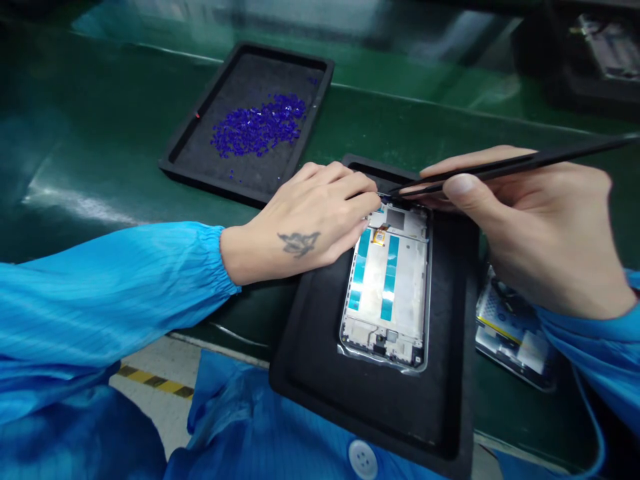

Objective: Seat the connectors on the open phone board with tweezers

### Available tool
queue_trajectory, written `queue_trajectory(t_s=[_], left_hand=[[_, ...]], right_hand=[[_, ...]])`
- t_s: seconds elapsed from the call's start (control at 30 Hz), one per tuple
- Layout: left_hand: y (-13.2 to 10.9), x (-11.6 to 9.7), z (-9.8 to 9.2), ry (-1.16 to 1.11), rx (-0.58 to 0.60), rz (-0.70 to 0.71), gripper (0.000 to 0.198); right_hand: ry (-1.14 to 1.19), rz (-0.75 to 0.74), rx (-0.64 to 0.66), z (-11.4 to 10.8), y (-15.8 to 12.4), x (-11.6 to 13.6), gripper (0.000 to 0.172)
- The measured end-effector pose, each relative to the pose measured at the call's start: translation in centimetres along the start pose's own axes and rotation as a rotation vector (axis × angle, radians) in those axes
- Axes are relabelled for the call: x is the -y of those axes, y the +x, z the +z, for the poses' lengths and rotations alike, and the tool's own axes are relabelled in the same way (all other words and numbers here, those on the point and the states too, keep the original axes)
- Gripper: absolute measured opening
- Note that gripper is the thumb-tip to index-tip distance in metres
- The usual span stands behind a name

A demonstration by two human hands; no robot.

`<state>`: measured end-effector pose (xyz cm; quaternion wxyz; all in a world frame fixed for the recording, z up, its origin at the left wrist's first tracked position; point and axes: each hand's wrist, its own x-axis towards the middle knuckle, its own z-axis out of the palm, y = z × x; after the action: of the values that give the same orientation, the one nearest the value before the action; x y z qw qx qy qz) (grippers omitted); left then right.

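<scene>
In the head view a phone frame point(414, 287) lies in a black tray point(320, 373), its inner metal side up. It has two teal strips and a small orange flex cable point(379, 235). My left hand point(320, 217) comes from the left, its curled fingers gripping the frame's upper left edge; the fingertips are partly hidden. Pinched in my right hand point(545, 227) are black tweezers point(530, 162). Their tips reach the top edge of the frame, close to my left fingers. What lies right at the tips is too small to make out.
A second black tray point(193, 143), farther back on the green bench point(110, 127), holds a pile of tiny blue pieces point(260, 127). To the right, another phone assembly point(515, 333) sits partly under my right wrist. A dark tray with phone parts point(613, 47) stands at the far right.
</scene>
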<state>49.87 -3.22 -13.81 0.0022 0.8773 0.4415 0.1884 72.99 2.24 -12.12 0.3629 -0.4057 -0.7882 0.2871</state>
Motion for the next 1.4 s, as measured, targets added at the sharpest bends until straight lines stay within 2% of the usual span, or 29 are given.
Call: queue_trajectory(t_s=[0.17,0.57,0.8,0.93,1.03,1.1,1.17,1.2,1.23,1.27,1.3,1.4], left_hand=[[0.0,0.0,0.0,0.002,-0.003,0.006,0.029],[0.0,0.0,-0.1,-0.013,-0.007,0.009,0.029],[-0.1,0.1,-0.1,0.034,-0.012,0.037,0.029],[-0.1,0.8,0.2,0.085,-0.02,0.074,0.03],[0.0,0.9,-0.2,0.181,-0.107,0.143,0.027],[-0.2,0.0,-1.1,0.232,-0.197,0.25,0.02],[-0.9,-1.7,-2.0,0.17,-0.224,0.448,0.019],[-1.5,-2.7,-2.4,0.08,-0.16,0.581,0.024],[-2.3,-3.8,-2.6,0.007,-0.062,0.653,0.031],[-3.2,-4.7,-2.6,-0.03,0.054,0.675,0.038],[-4.1,-5.4,-2.4,-0.036,0.099,0.677,0.045],[-6.2,-6.7,-1.6,0.008,0.006,0.644,0.047]], right_hand=[[0.017,0.011,0.001,0.0,0.0,0.0,0.019],[-0.189,-0.136,-0.026,0.6,-0.4,1.0,0.011],[-0.224,-0.107,-0.02,0.6,-0.5,0.9,0.015],[-0.026,-0.018,0.031,0.2,0.1,0.1,0.021],[0.257,0.124,0.04,-0.1,0.4,-0.4,0.029],[0.411,0.189,0.011,-0.4,0.7,-0.5,0.035],[0.495,0.215,-0.053,-1.1,1.1,-0.4,0.037],[0.513,0.219,-0.094,-1.7,1.3,-0.3,0.036],[0.522,0.215,-0.142,-2.4,1.6,-0.2,0.035],[0.527,0.207,-0.192,-3.2,1.8,-0.1,0.033],[0.527,0.194,-0.241,-4.1,2.0,0.0,0.03],[0.528,0.163,-0.353,-6.6,1.6,-0.3,0.025]])
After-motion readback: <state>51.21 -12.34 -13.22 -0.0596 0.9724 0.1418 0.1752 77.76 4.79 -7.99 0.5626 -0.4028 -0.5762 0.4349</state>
